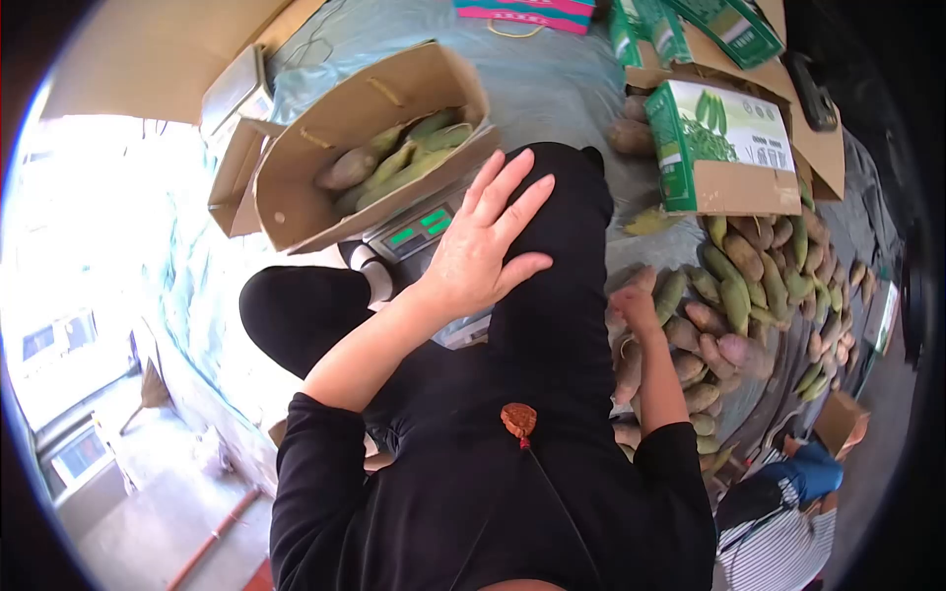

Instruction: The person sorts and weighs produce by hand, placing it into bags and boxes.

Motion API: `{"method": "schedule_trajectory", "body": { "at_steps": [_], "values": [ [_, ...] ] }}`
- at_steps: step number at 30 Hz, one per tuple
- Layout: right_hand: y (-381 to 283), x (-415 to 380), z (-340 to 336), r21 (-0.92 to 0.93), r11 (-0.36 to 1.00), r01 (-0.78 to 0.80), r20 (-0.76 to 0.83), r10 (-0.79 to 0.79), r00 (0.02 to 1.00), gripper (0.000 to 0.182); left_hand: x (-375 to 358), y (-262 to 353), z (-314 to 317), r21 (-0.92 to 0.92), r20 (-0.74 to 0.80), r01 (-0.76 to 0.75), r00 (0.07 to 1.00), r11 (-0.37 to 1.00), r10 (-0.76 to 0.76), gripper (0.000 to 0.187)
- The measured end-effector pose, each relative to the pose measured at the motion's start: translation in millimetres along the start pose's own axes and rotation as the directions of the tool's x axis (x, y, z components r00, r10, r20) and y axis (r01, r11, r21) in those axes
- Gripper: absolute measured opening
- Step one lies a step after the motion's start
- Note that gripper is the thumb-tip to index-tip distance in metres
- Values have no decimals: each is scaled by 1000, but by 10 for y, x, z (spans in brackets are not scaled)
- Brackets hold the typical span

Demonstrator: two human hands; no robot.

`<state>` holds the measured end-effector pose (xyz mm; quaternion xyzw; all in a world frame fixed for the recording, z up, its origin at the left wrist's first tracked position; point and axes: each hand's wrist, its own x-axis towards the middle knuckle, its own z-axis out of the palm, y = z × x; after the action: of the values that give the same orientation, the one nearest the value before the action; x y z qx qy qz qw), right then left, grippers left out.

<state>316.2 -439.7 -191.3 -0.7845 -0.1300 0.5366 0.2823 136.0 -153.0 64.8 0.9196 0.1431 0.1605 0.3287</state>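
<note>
My left hand [480, 239] is spread with its fingers apart over my knee, holding nothing, just right of the green-lit scale display [420, 228]. An open cardboard box [296, 197] stands on the scale, with green and brown oblong produce [389, 167] inside. On the other side of my leg, my right hand [636, 298] is beside the pile of green and brown produce [734, 286]. Its fingers are curled, and what they hold, if anything, is hidden.
A green and white box [724, 143] stands behind the pile. More green cartons [724, 25] and a pink and blue box [527, 12] are at the top. Another person in a striped top [774, 552] is at the lower right. A broom [153, 386] stands at the left.
</note>
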Motion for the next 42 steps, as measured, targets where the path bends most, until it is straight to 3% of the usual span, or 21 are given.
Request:
{"method": "schedule_trajectory", "body": {
  "at_steps": [2,4,5,7,12,13,15,16,17,18,19,22,26,28,29,31,35,39,40,41,42],
  "values": [
    [-165,127,-137,-239,854,463,-243,-514,823,18,-193,-82,-201,12,75,40,996,999,-41,68],
    [-460,357,-457,-146,922,358,-173,-380,908,25,-419,-422,-512,103,152,25,988,994,-41,50],
    [-1020,222,-594,-104,913,395,-182,-408,895,23,-487,-499,-735,231,74,87,991,969,-107,36],
    [-2007,125,-786,-205,825,526,-154,-558,815,17,-662,-902,-1430,254,-223,442,892,860,-393,26],
    [-3759,-197,-544,-315,713,627,-20,-665,746,20,-1193,-1891,-2214,106,-512,770,584,629,-630,44],
    [-4001,-293,-366,-364,664,653,-8,-703,711,27,-1341,-2080,-2258,98,-524,779,570,619,-633,44],
    [-4310,-38,-169,-572,514,639,123,-717,687,38,-1457,-2244,-2277,230,-298,845,533,483,-792,53],
    [-4397,-13,-88,-581,504,640,129,-719,683,38,-1481,-2185,-2218,165,-242,891,452,423,-859,57],
    [-4530,-105,132,-631,573,523,123,-592,796,42,-1379,-2128,-2207,153,-244,895,446,420,-861,57],
    [-4626,-136,303,-679,617,398,112,-449,887,47,-1333,-2088,-2194,214,-92,900,405,379,-910,55],
    [-4657,-43,380,-686,601,411,135,-450,883,47,-1337,-2057,-2163,275,56,900,336,338,-940,53],
    [-4610,439,611,-826,419,377,218,-379,899,50,-1407,-2327,-2062,310,62,904,289,294,-955,48],
    [-4546,720,666,-769,573,282,85,-345,935,41,-1580,-2579,-1971,230,48,943,238,242,-970,40],
    [-4603,653,742,-823,481,301,103,-395,913,38,-1755,-2970,-1863,474,100,679,591,561,-800,35],
    [-4655,635,779,-866,402,299,102,-442,891,37,-1745,-2856,-1886,465,91,691,584,553,-807,35],
    [-4787,650,847,-881,341,329,132,-490,862,35,-1654,-2493,-2012,256,-61,928,294,270,-954,28],
    [-5189,341,1129,-861,249,444,250,-552,796,33,-2065,-2684,-2131,116,-77,948,306,296,-949,28],
    [-5538,17,1686,-829,-165,535,520,-580,627,32,-2763,-2672,-2326,-156,-207,925,312,346,-927,35],
    [-5575,-108,1863,-825,-172,539,528,-575,625,32,-2972,-2647,-2437,-66,-151,929,351,364,-924,37],
    [-5600,-241,2050,-816,-137,561,526,-580,622,32,-3144,-2571,-2508,-193,-165,951,210,240,-964,38],
    [-5596,-378,2251,-806,-103,583,523,-586,619,31,-3303,-2399,-2569,-207,-216,946,203,249,-955,38]
  ]
}}
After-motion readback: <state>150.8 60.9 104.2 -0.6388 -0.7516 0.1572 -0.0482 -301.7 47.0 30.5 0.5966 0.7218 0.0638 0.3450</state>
